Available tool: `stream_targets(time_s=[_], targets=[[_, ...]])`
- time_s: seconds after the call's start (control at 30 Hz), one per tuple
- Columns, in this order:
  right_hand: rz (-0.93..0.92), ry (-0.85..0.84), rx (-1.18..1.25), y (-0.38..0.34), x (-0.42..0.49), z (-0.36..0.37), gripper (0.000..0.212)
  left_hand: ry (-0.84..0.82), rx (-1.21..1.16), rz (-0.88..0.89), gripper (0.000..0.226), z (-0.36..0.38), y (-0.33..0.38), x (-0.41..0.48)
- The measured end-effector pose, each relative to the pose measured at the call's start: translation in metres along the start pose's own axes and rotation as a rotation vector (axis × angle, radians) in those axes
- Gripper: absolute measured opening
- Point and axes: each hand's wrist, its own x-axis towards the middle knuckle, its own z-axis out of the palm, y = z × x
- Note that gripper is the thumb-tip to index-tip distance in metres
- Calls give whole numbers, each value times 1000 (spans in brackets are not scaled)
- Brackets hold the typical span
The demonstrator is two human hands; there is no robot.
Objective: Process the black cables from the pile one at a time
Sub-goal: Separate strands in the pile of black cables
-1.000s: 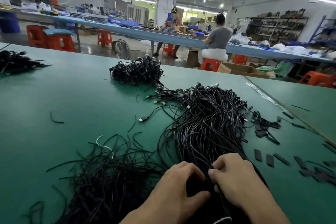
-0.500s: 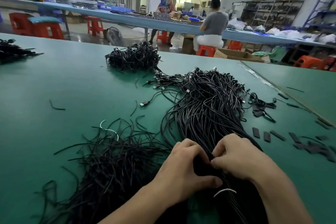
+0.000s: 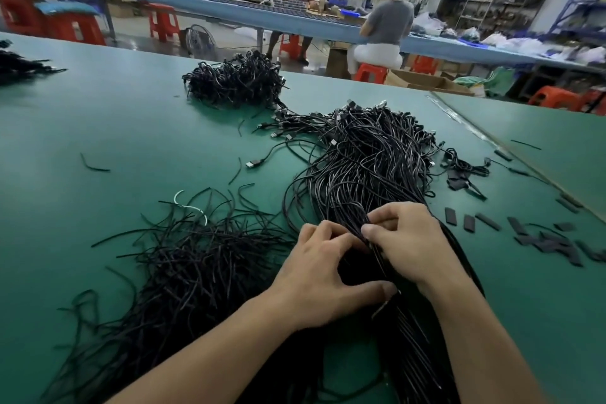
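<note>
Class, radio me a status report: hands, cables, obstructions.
Left hand grips cable pile; right hand pinches strands. No cable separated yet. Loose offcuts lie left.

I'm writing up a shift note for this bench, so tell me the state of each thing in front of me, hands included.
Cable pile: tangled, lying spread out.
Left hand: fingers curled into that pile.
Right hand: pinching a few cables from it.
Far heap: bunched, no hand on it.
Thin strands: loose, scattered at the left.
Flat strips: lying loose at the right.
</note>
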Motion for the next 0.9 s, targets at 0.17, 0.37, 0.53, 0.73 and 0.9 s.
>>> stream_targets(time_s=[0.17,0.37,0.53,0.73,0.9], targets=[[24,-46,-2,1,-3,-1,7,-26,130,76,87,4,2,-4],[73,-231,-277,0,-15,-22,15,3,119,48,69,1,-1,0],[25,-319,-320,-7,-16,-24,9,63,118,108,52,0,-2,1],[-28,-281,-86,-10,0,-17,23,91,85,173,42,1,5,-2],[-20,-90,362,-38,21,-6,19,27,36,172,47,-1,3,-3]])
